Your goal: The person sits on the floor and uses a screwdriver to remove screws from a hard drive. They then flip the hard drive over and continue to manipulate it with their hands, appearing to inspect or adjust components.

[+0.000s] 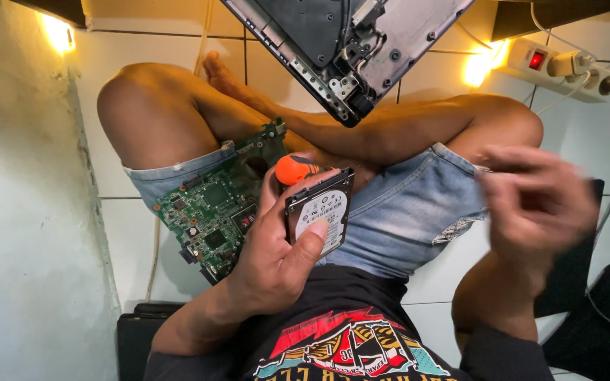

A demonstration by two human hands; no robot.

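The left hand (273, 257) is closed around one hard drive (318, 212), thumb across its label, and also grips one orange-handled screwdriver (296, 168) just behind the drive, above the lap. The right hand (534, 204) is blurred, raised over the right knee with fingers loosely curled, and whether it holds anything cannot be told. One green circuit board (218, 201) rests on the left thigh beside the left hand, one opened laptop chassis (351, 42) lies past the crossed legs, and one power strip (566, 68) sits on the tiled floor (135, 233) at far right.
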